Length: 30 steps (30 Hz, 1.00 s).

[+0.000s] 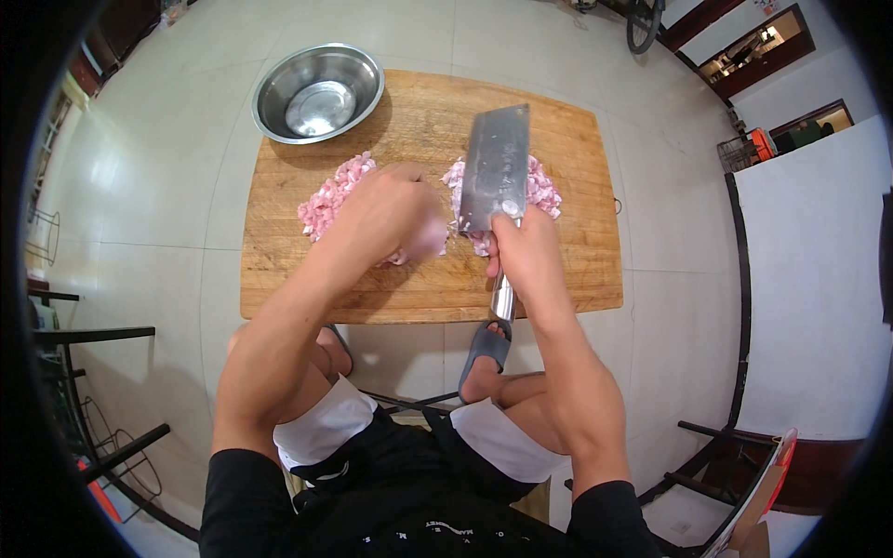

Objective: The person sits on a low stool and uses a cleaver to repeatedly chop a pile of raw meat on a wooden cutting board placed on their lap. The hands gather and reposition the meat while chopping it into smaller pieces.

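Observation:
A wide-bladed steel cleaver (pixel 497 166) is in my right hand (pixel 532 244), the fingers closed round the base of its handle. The blade points away from me, above a pile of chopped pink meat (pixel 543 189) on the right of the wooden board (pixel 419 293). Over the middle of the board, my left hand (pixel 386 209) is bent downward and partly smeared, so its fingertips cannot be made out. Beside and beneath it lies another pile of diced meat (pixel 327 202).
An open steel bowl (pixel 319 98) stands at the board's far left corner, with no food visible in it. My slippered foot (pixel 486 353) is below the near edge. Dark metal furniture legs (pixel 98 335) are at the left, and a white panel (pixel 819 288) at the right.

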Tool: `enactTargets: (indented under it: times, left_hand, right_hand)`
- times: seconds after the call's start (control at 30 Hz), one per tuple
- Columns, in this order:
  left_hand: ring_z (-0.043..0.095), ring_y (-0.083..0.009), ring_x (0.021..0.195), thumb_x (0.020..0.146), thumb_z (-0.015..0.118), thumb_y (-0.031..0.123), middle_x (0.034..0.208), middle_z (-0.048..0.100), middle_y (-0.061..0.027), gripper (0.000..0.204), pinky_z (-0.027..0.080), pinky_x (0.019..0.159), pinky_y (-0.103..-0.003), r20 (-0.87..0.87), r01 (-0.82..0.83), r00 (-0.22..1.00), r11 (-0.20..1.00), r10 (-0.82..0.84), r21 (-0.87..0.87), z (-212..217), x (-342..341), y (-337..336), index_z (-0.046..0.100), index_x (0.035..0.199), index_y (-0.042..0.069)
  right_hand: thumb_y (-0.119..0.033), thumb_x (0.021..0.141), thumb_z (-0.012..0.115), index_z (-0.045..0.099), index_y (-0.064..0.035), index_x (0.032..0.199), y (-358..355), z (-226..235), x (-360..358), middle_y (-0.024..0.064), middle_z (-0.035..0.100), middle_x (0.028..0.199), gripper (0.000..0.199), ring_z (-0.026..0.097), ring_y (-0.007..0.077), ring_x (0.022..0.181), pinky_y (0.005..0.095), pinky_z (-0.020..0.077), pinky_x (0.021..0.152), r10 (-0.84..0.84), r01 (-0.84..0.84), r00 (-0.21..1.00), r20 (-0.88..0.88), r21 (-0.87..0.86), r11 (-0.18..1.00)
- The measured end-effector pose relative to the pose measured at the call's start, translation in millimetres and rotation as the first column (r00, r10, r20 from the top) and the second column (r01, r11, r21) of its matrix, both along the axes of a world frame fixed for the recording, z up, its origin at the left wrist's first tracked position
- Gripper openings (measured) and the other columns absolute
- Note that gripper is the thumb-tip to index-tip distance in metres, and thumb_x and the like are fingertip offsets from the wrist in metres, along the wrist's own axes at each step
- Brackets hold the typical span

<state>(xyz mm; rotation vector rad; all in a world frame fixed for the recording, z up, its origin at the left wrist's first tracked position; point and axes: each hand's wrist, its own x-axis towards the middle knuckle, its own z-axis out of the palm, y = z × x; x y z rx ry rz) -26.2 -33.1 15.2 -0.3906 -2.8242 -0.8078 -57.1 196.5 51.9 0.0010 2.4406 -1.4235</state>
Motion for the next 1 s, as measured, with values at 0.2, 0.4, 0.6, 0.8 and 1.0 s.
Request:
enactTargets:
  times: [0.2, 0.4, 0.6, 0.8, 1.0]
  left_hand:
    - [0.071, -0.0338, 0.107, 0.095, 0.079, 0.018, 0.110, 0.074, -0.0091, 0.016, 0.057, 0.094, -0.047, -0.218, 0.161, 0.967, 0.978, -0.130, 0.130, 13.5, 21.2, 5.8, 0.081, 0.105, 0.006]
    - [0.071, -0.0297, 0.102, 0.092, 0.081, 0.017, 0.105, 0.073, -0.0061, 0.011, 0.057, 0.091, -0.044, -0.198, 0.193, 0.959, 0.979, -0.203, -0.071, -7.1, 28.7, 12.6, 0.078, 0.099, 0.009]
    - [0.070, -0.0290, 0.101, 0.089, 0.081, 0.017, 0.104, 0.073, -0.0056, 0.013, 0.057, 0.090, -0.044, -0.215, 0.122, 0.968, 0.991, -0.131, -0.054, -12.1, 27.9, 16.7, 0.077, 0.098, 0.008]
    - [0.070, -0.0300, 0.102, 0.089, 0.080, 0.015, 0.103, 0.072, -0.0065, 0.013, 0.056, 0.092, -0.045, -0.189, 0.099, 0.976, 0.994, -0.107, -0.050, -17.1, 28.7, 19.4, 0.077, 0.099, 0.008]
    - [0.069, -0.0341, 0.102, 0.088, 0.078, 0.012, 0.100, 0.071, -0.0098, 0.012, 0.055, 0.093, -0.047, -0.146, 0.099, 0.984, 0.995, -0.097, 0.011, -18.9, 25.5, 22.1, 0.075, 0.097, 0.006]
  right_hand:
    - [-0.018, 0.104, 0.062, 0.067, 0.0051, 0.101, 15.5, 16.3, 33.0, 0.0164, 0.069, 0.067, 0.024, 0.070, 0.0266, 0.050, 0.0444, 0.0562, 0.054, -0.013, 0.017, 0.998, -0.069, 0.060, 0.998]
    - [-0.019, 0.108, 0.066, 0.064, 0.0059, 0.094, 30.8, 32.5, 61.6, 0.0111, 0.066, 0.064, 0.029, 0.069, 0.0182, 0.053, 0.0380, 0.0532, 0.052, 0.250, -0.183, 0.949, -0.190, 0.313, 0.932]
    - [-0.020, 0.106, 0.065, 0.067, 0.0079, 0.094, 29.1, 50.1, 72.0, 0.0341, 0.071, 0.080, 0.030, 0.071, 0.0558, 0.078, 0.0620, 0.0563, 0.072, 0.358, -0.297, 0.930, -0.086, 0.399, 0.868]
    - [-0.019, 0.106, 0.062, 0.065, 0.0091, 0.091, 32.0, 49.9, 76.5, 0.0353, 0.070, 0.078, 0.032, 0.071, 0.0559, 0.075, 0.0628, 0.0568, 0.071, 0.457, -0.349, 0.880, -0.127, 0.478, 0.806]
    - [-0.017, 0.105, 0.059, 0.066, 0.0097, 0.090, 19.7, 41.2, 60.0, 0.0366, 0.070, 0.081, 0.031, 0.072, 0.0566, 0.080, 0.0644, 0.0565, 0.074, 0.444, -0.376, 0.896, -0.021, 0.497, 0.782]
